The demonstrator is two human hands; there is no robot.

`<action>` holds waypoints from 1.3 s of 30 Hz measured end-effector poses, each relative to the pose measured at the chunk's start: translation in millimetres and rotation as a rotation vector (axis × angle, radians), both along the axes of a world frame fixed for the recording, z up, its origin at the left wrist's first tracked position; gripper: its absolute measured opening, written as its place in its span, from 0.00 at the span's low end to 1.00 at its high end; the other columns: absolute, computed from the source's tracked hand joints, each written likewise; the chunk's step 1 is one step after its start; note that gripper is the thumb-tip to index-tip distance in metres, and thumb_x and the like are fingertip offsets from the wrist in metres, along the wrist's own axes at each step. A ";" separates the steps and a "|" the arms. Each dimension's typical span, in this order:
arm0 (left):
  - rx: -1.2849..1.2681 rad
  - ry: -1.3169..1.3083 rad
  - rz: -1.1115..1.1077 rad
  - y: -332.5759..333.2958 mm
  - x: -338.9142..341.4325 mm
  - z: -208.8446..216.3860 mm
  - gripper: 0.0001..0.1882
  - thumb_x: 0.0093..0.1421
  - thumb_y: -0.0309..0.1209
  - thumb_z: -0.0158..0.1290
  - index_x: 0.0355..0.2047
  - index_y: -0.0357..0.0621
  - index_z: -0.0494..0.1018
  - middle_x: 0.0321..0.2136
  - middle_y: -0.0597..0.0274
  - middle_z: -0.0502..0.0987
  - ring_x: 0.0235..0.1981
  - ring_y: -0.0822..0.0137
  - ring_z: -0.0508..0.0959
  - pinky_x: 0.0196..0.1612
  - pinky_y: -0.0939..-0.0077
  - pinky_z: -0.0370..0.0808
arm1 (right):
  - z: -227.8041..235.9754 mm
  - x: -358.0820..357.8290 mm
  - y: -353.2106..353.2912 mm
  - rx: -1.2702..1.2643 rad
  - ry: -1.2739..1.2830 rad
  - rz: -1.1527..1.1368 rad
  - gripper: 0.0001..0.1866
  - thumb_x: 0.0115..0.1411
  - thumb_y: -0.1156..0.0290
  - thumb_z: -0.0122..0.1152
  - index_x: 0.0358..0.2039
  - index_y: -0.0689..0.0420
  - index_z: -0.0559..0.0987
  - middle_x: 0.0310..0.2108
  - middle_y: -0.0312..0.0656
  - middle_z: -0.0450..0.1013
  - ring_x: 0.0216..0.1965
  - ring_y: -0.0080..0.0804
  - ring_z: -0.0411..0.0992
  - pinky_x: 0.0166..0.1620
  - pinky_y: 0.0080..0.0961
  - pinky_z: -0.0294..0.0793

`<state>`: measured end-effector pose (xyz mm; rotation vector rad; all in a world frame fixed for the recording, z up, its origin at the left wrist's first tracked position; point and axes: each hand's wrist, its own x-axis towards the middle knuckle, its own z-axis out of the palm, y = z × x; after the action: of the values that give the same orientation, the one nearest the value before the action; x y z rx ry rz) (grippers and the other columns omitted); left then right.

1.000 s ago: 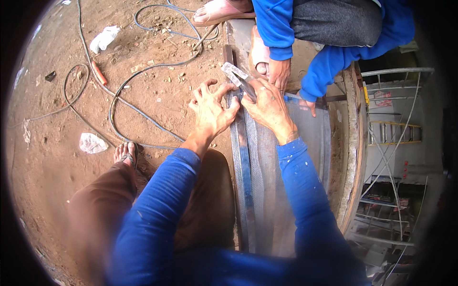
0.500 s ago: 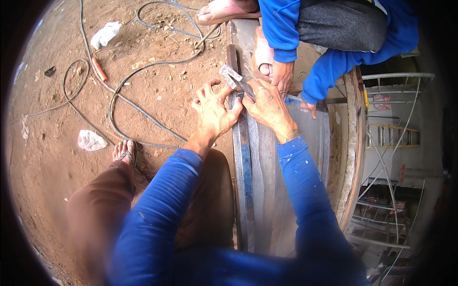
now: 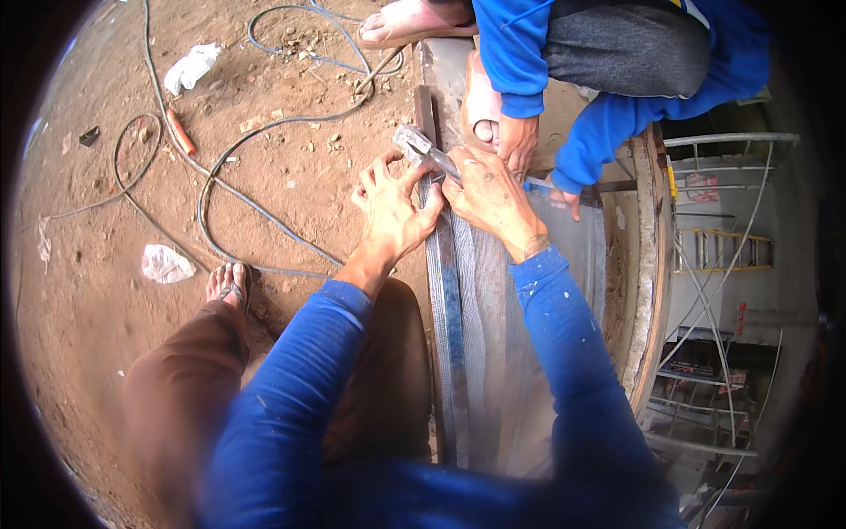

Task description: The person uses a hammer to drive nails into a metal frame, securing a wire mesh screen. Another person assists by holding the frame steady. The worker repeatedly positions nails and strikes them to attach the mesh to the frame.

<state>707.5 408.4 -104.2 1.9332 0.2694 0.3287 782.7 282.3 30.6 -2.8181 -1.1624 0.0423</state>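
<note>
My right hand [image 3: 491,189] is closed around the short visible part of a hammer's handle. The hammer's worn, pale metal head [image 3: 411,139] is over the bar, just beyond my left fingertips. My left hand [image 3: 393,204] lies at the edge of a long bar [image 3: 449,282], its thumb and forefinger bent toward each other over the mesh edge. Anything small between them is too hidden to make out; the other fingers are curled and spread. Grey mesh [image 3: 493,309] runs alongside the bar toward me. A co-worker's hand [image 3: 564,201] rests on the mesh's far end, the other [image 3: 518,141] beside it.
A crouching co-worker in blue sleeves [image 3: 520,62] is at the far side, one sandalled foot [image 3: 483,110] near the hammer. Cables [image 3: 256,207] with an orange connector [image 3: 181,132] loop over the dirt at left. Metal scaffolding [image 3: 718,291] and a ladder [image 3: 745,250] stand lower at right.
The hammer head has shifted slightly left and turned a little, with my right hand following. My left hand and the co-worker's hands keep nearly the same places.
</note>
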 end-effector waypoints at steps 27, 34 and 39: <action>0.014 -0.127 0.092 3.1 1.6 4.8 0.27 0.57 0.46 0.71 0.55 0.52 0.84 0.66 0.38 0.67 0.69 0.38 0.63 0.68 0.31 0.60 | -2.3 11.9 -2.9 -0.068 0.000 0.093 0.14 0.63 0.68 0.66 0.44 0.63 0.77 0.41 0.60 0.80 0.46 0.66 0.80 0.50 0.57 0.80; 0.021 -0.129 0.120 -4.1 3.6 11.2 0.24 0.57 0.43 0.73 0.52 0.50 0.85 0.51 0.55 0.77 0.60 0.49 0.70 0.61 0.45 0.64 | -5.3 12.4 -8.5 -0.089 0.005 0.064 0.17 0.64 0.67 0.68 0.48 0.63 0.78 0.43 0.59 0.81 0.47 0.66 0.80 0.51 0.57 0.81; -0.154 -0.253 0.196 -14.4 5.5 6.4 0.22 0.55 0.33 0.74 0.48 0.48 0.79 0.47 0.60 0.80 0.58 0.54 0.71 0.62 0.49 0.57 | -5.6 14.7 -3.7 -0.090 0.046 0.039 0.16 0.65 0.66 0.67 0.47 0.62 0.77 0.43 0.62 0.80 0.48 0.67 0.80 0.51 0.57 0.81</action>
<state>713.0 394.0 -97.8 1.6964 0.3079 0.6578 797.3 278.6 25.0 -2.8549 -1.2361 0.1653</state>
